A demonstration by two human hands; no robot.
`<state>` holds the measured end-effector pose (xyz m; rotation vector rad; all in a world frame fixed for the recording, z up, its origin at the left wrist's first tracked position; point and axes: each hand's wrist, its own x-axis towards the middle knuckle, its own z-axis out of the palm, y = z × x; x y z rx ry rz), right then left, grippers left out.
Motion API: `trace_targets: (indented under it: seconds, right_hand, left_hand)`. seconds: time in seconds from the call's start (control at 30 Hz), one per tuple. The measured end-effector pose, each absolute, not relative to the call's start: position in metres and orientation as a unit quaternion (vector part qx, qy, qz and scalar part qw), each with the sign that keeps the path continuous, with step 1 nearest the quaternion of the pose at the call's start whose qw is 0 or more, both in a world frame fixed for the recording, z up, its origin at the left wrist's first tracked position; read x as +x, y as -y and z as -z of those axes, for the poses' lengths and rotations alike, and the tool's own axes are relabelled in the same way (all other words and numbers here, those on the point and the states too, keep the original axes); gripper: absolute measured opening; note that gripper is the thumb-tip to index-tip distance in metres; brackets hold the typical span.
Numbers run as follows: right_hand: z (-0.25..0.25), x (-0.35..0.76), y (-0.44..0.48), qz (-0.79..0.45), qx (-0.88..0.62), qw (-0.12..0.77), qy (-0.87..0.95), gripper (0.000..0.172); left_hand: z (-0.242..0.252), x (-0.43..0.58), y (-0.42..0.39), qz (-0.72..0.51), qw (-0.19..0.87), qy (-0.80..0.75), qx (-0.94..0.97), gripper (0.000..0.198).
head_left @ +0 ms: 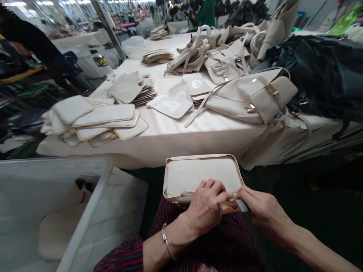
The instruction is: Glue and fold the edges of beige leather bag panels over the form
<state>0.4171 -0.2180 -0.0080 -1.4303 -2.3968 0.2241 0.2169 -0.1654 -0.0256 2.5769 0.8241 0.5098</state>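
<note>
A cream bag body (202, 174) rests on my lap with its flat rectangular base up. Along the base's rim, folded edges look rough and partly lifted. My left hand (205, 202) lies over the near edge with its fingers curled against the base. At the near right corner, my right hand (259, 204) pinches the edge between thumb and fingers. Between the two hands is a flat tool with a brown grip and pale metal end (232, 206); which hand bears it is unclear. The bag's lower part is hidden by my hands.
Ahead is a cloth-covered table (176, 139) with stacked yellow-edged panels (104, 115), cream pieces (171, 102), a cream buckled bag (246, 96) and dark bags (320, 75). A white bin (109, 166) at left contains cream pieces. A person (36, 45) stands far left.
</note>
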Motion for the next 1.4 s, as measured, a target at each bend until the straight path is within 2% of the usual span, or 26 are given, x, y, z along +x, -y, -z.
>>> trace_targets:
  seconds: [0.37,0.57,0.67,0.8,0.9,1.03,1.13,1.3,1.4]
  right_hand:
    - [0.008,0.408,0.218,0.027,-0.523,0.11,0.845,0.024]
    - [0.01,0.405,0.212,0.016,-0.547,0.103,0.831,0.022]
    - [0.013,0.405,0.209,-0.01,-0.558,0.132,0.819,0.025]
    - [0.021,0.409,0.208,-0.058,-0.558,0.156,0.813,0.022]
    - [0.023,0.41,0.206,-0.097,-0.566,0.165,0.802,0.011]
    - [0.015,0.405,0.203,-0.157,-0.585,0.182,0.775,0.012]
    - [0.007,0.399,0.2,-0.188,-0.605,0.187,0.751,0.021]
    - [0.005,0.393,0.203,-0.204,-0.656,0.172,0.706,0.012]
    - [0.006,0.395,0.207,-0.198,-0.674,0.211,0.68,0.01]
  left_hand:
    - [0.031,0.219,0.163,-0.227,0.274,-0.321,0.877,0.026]
    - [0.031,0.223,0.166,-0.288,0.321,-0.363,0.826,0.023]
    - [0.028,0.229,0.168,-0.295,0.277,-0.398,0.823,0.015]
    - [0.033,0.226,0.174,-0.286,0.153,-0.419,0.848,0.01]
    - [0.038,0.202,0.194,-0.283,0.074,-0.41,0.864,0.021]
    - [0.043,0.17,0.217,-0.219,0.019,-0.418,0.881,0.042]
    - [0.044,0.171,0.219,-0.175,-0.019,-0.418,0.891,0.047]
    - [0.042,0.198,0.217,-0.16,-0.058,-0.379,0.91,0.045]
    - [0.044,0.201,0.217,-0.152,-0.074,-0.382,0.908,0.05]
